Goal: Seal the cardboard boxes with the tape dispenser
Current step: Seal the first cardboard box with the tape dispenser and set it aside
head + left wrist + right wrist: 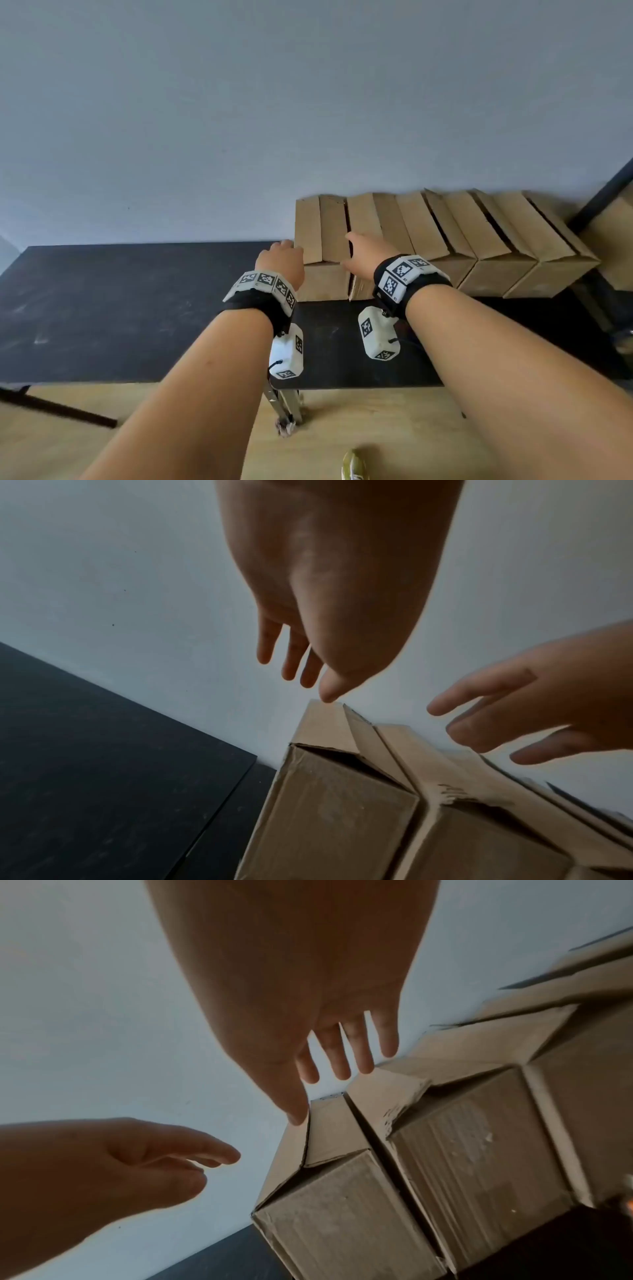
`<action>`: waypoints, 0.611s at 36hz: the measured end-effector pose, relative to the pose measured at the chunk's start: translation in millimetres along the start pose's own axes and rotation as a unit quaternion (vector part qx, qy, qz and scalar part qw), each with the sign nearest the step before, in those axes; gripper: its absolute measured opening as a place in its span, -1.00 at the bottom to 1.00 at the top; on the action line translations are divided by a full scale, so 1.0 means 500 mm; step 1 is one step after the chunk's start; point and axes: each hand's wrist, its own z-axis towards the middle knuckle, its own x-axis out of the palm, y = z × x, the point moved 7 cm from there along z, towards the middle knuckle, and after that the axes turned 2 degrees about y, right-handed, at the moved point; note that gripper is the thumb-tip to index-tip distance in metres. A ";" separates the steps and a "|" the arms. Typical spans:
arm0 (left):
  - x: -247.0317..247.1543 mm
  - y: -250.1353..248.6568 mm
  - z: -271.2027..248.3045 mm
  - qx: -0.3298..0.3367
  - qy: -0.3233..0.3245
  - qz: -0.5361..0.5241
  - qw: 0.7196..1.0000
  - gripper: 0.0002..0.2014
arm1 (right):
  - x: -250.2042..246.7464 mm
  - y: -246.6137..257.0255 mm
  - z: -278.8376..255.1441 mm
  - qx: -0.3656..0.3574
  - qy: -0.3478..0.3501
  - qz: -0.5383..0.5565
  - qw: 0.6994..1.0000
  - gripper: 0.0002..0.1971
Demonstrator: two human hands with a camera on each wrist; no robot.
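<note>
Tabletop [102,308] is what I see first: dark, matte, scuffed with pale marks, pushed up against a plain grey-blue wall [239,120]. Under it I see light wood flooring [394,428] and a metal table leg [287,404]. A dark post [603,202] slants up at the far right.

A row of cardboard boxes [462,240] stands on the table's right part, backs against the wall, side by side and touching. Their top flaps are folded over but loose, with dark gaps between them; I cannot see what is inside. The leftmost box [322,260] sits at the end of the row, its flaps meeting at a seam that is not taped.

My left hand [282,262] hovers by that box's left top edge, fingers straight and spread, gripping nothing. My right hand [363,253] reaches over the gap between the leftmost box and its neighbour, fingers also extended and parted, thumb close to the flap edge; I cannot tell whether it touches.

The tape dispenser shows in none of my views. Both wrists carry black bands [407,281] with white blocks of square black-and-white marker codes; any small print there is unreadable.
</note>
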 end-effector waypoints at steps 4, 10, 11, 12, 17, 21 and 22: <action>0.016 0.009 0.045 -0.021 0.026 -0.022 0.999 -0.56 | 0.010 -0.001 0.048 0.013 0.023 0.034 0.999 -0.51; 0.039 0.009 0.108 -0.049 0.060 -0.043 0.996 -0.57 | 0.023 -0.002 0.118 0.008 0.052 0.050 0.997 -0.56; 0.043 0.008 0.114 -0.055 0.068 -0.046 0.995 -0.57 | 0.025 -0.002 0.128 0.008 0.055 0.047 0.997 -0.57; 0.046 0.008 0.119 -0.061 0.079 -0.049 0.994 -0.59 | 0.027 -0.001 0.136 0.008 0.062 0.041 0.997 -0.57; 0.064 0.017 0.134 -0.079 0.097 -0.084 0.989 -0.62 | 0.044 0.004 0.164 0.022 0.100 -0.011 0.995 -0.87; 0.067 0.030 0.133 -0.078 0.084 -0.104 0.988 -0.60 | 0.054 0.013 0.168 0.026 0.104 -0.036 0.994 -0.91; 0.068 0.033 0.131 -0.077 0.083 -0.107 0.988 -0.61 | 0.058 0.016 0.167 0.025 0.107 -0.038 0.993 -0.92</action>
